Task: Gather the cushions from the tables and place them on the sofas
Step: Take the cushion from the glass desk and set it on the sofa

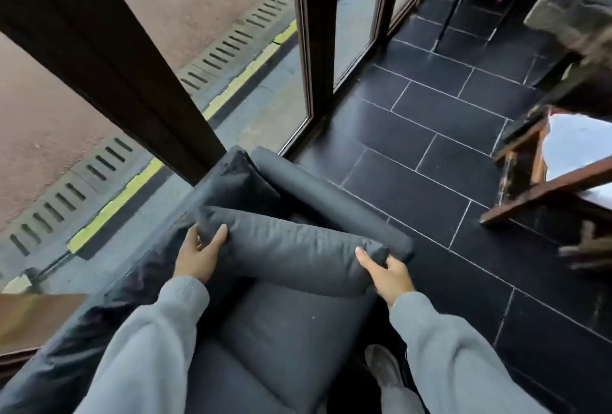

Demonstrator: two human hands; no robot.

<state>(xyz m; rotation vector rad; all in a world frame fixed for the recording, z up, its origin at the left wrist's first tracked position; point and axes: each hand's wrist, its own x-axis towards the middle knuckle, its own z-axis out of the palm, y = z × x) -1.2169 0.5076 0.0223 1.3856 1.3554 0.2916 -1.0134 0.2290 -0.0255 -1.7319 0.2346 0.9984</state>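
No readable text, label, number or sign shows anywhere.

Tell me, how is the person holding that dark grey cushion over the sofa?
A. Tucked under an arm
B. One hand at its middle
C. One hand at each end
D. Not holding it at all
C: the left hand and the right hand grip opposite ends of the cushion above the sofa.

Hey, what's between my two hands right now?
In the head view, the dark grey cushion spans the stretch between them: the left hand grips one end, the right hand the other, above the sofa seat.
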